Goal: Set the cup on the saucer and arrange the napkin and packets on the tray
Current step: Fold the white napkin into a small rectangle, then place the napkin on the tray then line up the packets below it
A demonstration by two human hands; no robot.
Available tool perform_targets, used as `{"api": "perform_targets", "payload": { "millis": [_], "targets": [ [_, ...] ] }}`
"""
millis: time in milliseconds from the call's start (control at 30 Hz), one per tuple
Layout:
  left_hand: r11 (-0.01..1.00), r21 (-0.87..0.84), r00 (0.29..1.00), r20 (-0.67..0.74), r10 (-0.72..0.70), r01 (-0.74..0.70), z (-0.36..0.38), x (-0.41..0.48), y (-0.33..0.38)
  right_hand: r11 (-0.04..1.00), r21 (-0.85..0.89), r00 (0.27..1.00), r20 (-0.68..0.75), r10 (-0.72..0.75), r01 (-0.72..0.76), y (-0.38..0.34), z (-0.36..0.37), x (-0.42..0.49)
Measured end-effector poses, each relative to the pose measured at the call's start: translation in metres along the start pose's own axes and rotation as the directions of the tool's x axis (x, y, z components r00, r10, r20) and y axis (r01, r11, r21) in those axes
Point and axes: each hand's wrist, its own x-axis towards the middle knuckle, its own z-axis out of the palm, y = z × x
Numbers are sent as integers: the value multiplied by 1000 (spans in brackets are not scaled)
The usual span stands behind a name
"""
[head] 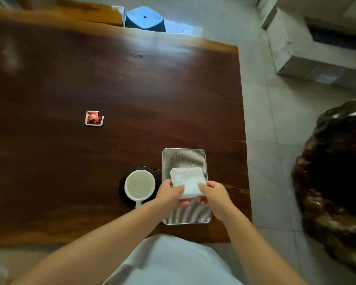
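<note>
While gripped at its near corners by left hand [171, 195] and right hand [214, 197], folded white napkin [188, 181] over ribbed tray [184, 158] near table's [111, 79] right edge; cup [139, 185] on dark saucer [122, 189] beside tray; red packets [94, 118] well apart, mid-table.

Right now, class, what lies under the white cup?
A dark saucer sits under the cup, showing only as a ring around it. Its centre is covered, so anything there cannot be seen.

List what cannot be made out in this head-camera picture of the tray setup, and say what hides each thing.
- Packets: print too small and blurred to read; count unclear.
- Napkin: near edge hidden by left hand and right hand.
- Saucer: mostly covered by the cup.
- Tray: near part hidden by hands and napkin.
</note>
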Motion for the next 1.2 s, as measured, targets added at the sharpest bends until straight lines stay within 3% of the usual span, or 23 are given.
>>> {"api": "perform_targets", "payload": {
  "millis": [367,633,867,1033,1200],
  "targets": [
    [991,-26,985,-114,-130,128,9,59,19,982,99,986,-30,165,-161,-22,-1,49],
    [995,15,969,-228,-92,98,11,95,29,990,2,987,-68,143,-143,-32,7,82],
    [980,186,982,-187,-38,73,5,112,33,988,-3,986,-69,155,-155,-36,6,91],
    [960,272,979,-203,-7,63,-1,100,49,982,-154,975,-211,73,-107,-37,15,100],
    [986,167,982,-186,18,13,-27,85,73,962,-272,983,-174,-51,2,-66,48,102]
  ]
}}
